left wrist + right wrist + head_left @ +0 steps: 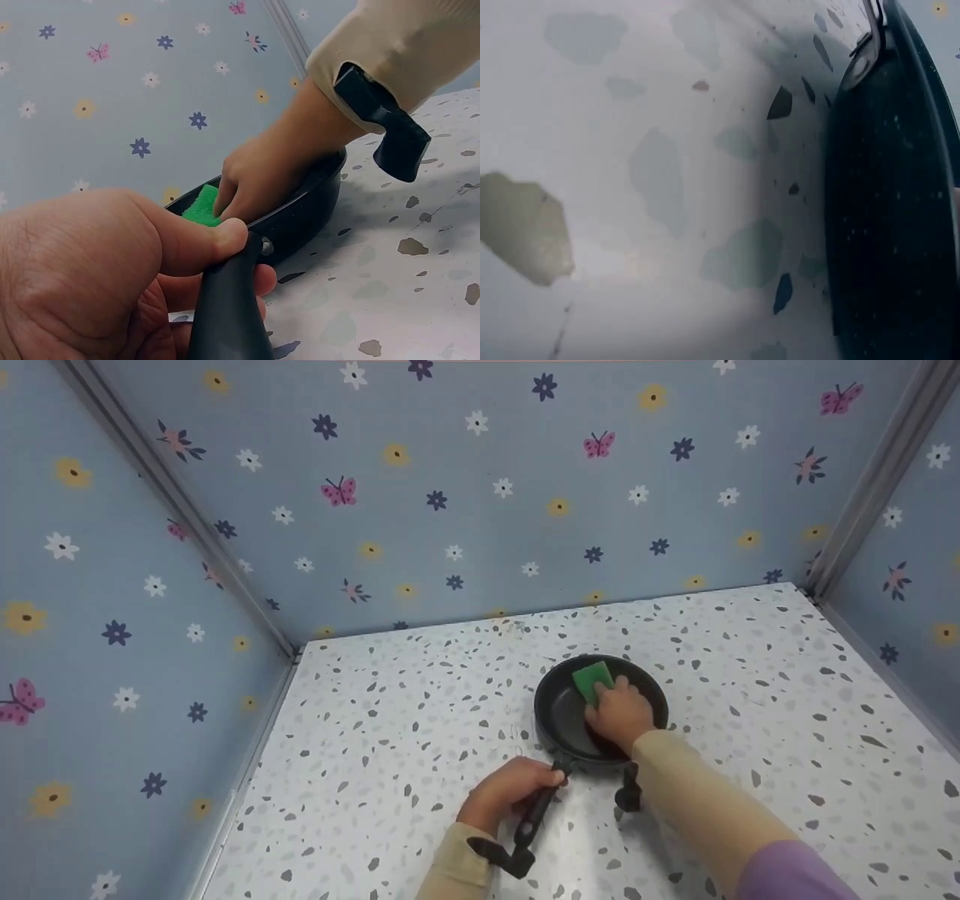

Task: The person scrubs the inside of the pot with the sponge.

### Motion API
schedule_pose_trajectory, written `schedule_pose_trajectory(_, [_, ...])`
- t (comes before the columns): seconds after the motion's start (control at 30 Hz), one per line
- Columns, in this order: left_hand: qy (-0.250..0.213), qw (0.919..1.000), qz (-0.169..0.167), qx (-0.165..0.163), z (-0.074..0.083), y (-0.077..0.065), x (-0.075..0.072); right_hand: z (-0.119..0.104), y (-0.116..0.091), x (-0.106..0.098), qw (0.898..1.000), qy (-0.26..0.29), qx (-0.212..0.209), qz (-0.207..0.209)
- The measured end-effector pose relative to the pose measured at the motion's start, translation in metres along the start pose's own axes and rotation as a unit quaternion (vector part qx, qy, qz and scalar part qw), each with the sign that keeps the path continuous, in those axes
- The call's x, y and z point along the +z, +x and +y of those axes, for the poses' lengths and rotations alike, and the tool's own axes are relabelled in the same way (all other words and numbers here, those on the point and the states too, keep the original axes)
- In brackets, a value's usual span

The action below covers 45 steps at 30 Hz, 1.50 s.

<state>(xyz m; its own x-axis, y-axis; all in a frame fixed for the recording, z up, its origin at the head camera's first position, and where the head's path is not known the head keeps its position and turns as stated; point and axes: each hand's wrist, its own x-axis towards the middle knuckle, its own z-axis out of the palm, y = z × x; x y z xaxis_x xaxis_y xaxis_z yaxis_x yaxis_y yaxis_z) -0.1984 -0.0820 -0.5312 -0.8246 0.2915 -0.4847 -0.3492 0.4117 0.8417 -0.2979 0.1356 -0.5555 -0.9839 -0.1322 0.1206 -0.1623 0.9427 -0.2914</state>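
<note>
A black frying pan [564, 720] sits on the speckled table, its handle [534, 814] pointing toward me. My left hand [511, 789] grips that handle close to the pan, thumb on top and fingers curled beneath, as the left wrist view shows. Inside the pan my right hand [622, 712] holds a green sponge [592, 679] against the inner surface, toward the far side. The same sponge [201, 208] peeks out beside the right fingers in the left wrist view. Only the pan's dark outer wall [889, 210] fills the edge of the right wrist view; the right hand is nearly hidden there.
The white table [390, 720] with grey specks spreads around the pan. Blue panels with flowers and butterflies [480, 510] stand behind it and on both sides. A dark camera mount [628, 791] is strapped to the right wrist, another [504, 856] to the left.
</note>
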Motion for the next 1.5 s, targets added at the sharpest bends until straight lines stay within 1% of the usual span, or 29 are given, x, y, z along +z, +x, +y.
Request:
schedule_pose_trajectory(0.2, [-0.007, 0.9999, 0.002, 0.008, -0.001, 0.000, -0.001, -0.006, -0.001, 0.003, 1.000, 0.015, -0.008, -0.023])
schedule_pose_trajectory(0.43, [-0.010, 0.9999, -0.005, 0.011, 0.000, 0.001, -0.002, -0.013, -0.002, 0.003, 0.998, 0.027, -0.018, -0.049])
schedule_pose_trajectory(0.57, [-0.013, 0.9999, -0.002, 0.008, 0.000, 0.001, -0.002, -0.016, -0.003, 0.002, 0.996, 0.022, -0.036, -0.073])
schedule_pose_trajectory(0.7, [-0.011, 0.9999, -0.001, 0.004, -0.001, 0.001, -0.002, -0.017, -0.005, -0.001, 0.993, 0.022, -0.060, -0.097])
schedule_pose_trajectory(0.8, [-0.016, 0.9998, 0.001, 0.007, -0.001, 0.002, -0.001, -0.016, -0.008, -0.003, 0.991, 0.031, -0.068, -0.115])
schedule_pose_trajectory(0.93, [-0.030, 0.9995, 0.006, 0.008, 0.000, 0.002, 0.000, -0.016, -0.011, -0.008, 0.985, 0.044, -0.073, -0.149])
schedule_pose_trajectory(1.07, [-0.044, 0.9990, 0.011, 0.000, 0.001, 0.002, 0.000, -0.016, -0.013, -0.012, 0.979, 0.045, -0.092, -0.174])
schedule_pose_trajectory(1.17, [-0.049, 0.9987, 0.014, -0.005, 0.001, 0.002, 0.000, -0.016, -0.014, -0.014, 0.976, 0.041, -0.111, -0.181])
schedule_pose_trajectory(1.37, [-0.030, 0.9994, 0.016, 0.002, 0.002, 0.002, 0.001, -0.015, -0.016, -0.018, 0.972, 0.019, -0.137, -0.191])
schedule_pose_trajectory(1.5, [-0.027, 0.9995, 0.016, 0.003, 0.004, 0.000, 0.004, -0.014, -0.017, -0.023, 0.967, 0.021, -0.160, -0.197])
